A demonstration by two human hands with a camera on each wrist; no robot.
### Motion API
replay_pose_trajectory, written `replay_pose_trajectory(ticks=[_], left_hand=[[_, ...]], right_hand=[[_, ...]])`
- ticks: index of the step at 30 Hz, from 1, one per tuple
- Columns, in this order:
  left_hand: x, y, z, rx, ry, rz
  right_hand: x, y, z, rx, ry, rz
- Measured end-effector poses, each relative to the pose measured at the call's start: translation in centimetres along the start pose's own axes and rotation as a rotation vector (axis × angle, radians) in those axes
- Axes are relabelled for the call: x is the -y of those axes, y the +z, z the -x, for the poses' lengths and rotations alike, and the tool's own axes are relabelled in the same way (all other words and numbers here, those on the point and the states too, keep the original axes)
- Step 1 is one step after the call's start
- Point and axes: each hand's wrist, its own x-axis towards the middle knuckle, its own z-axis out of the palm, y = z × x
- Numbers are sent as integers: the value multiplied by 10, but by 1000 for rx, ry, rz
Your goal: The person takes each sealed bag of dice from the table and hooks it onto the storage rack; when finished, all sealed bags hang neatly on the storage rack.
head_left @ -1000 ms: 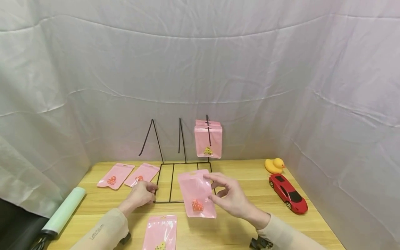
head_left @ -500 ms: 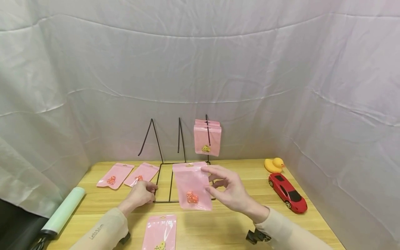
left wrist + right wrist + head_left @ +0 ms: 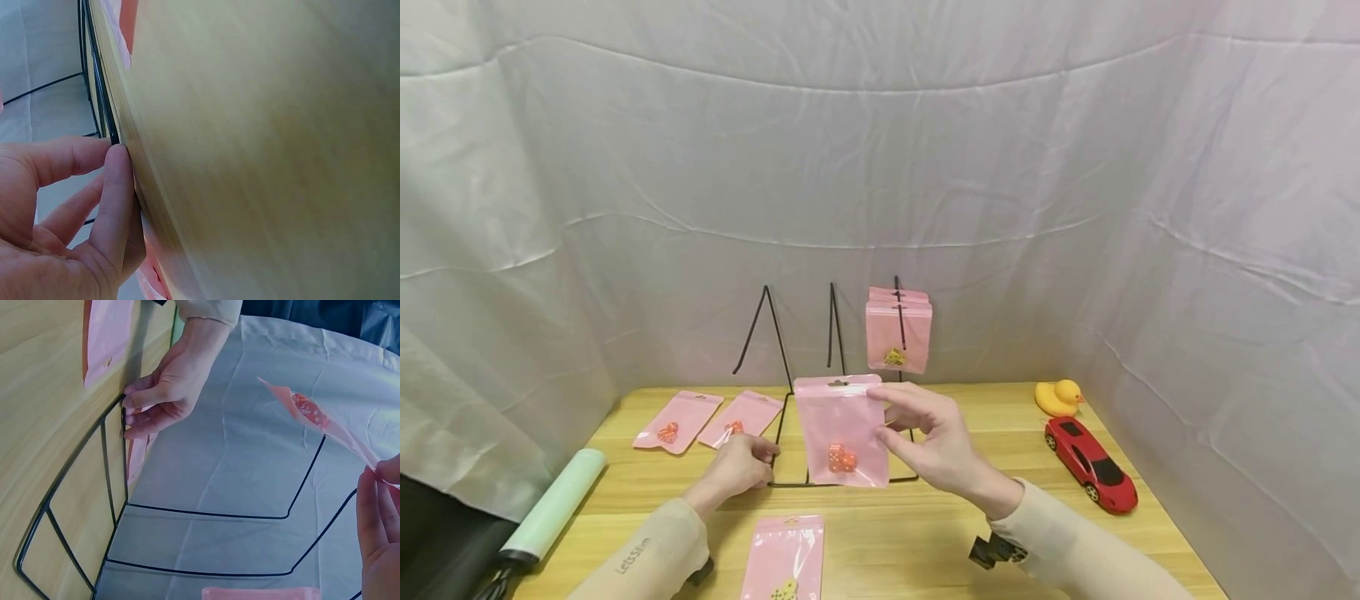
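My right hand [image 3: 943, 442] pinches the right edge of a pink zip bag [image 3: 838, 417] with orange dice inside. The bag hangs upright above the base of a black wire display rack [image 3: 780, 347], below its middle hook. At the base's front left corner, my left hand [image 3: 735, 467] grips the wire; the left wrist view shows thumb and finger pinching it [image 3: 103, 94]. Pink bags with yellow dice [image 3: 882, 333] hang from the rack's right hook. The left and middle hooks are bare. In the right wrist view the held bag [image 3: 300, 409] appears nearly edge-on.
Two pink bags with orange dice, one at the far left [image 3: 685, 412] and one beside it [image 3: 751, 410], lie left of the rack. Another pink bag [image 3: 786, 546] with yellow dice lies in front. A red toy car [image 3: 1092, 467], yellow duck [image 3: 1058, 398] and pale green cylinder [image 3: 553, 504] stand aside.
My right hand has moved up and to the left with the bag, which now hangs straighter. The left hand has stayed on the rack's corner.
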Motion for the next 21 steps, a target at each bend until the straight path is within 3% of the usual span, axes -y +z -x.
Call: replay_pose_trajectory(ticks=[8,21], left_hand=[[1,1,-2,1,3,11],[3,1,-1,-3,10,12]], right_hand=[[-12,6,-6,-47,-17,-58],[-24,13,-12,-76,50,-46]])
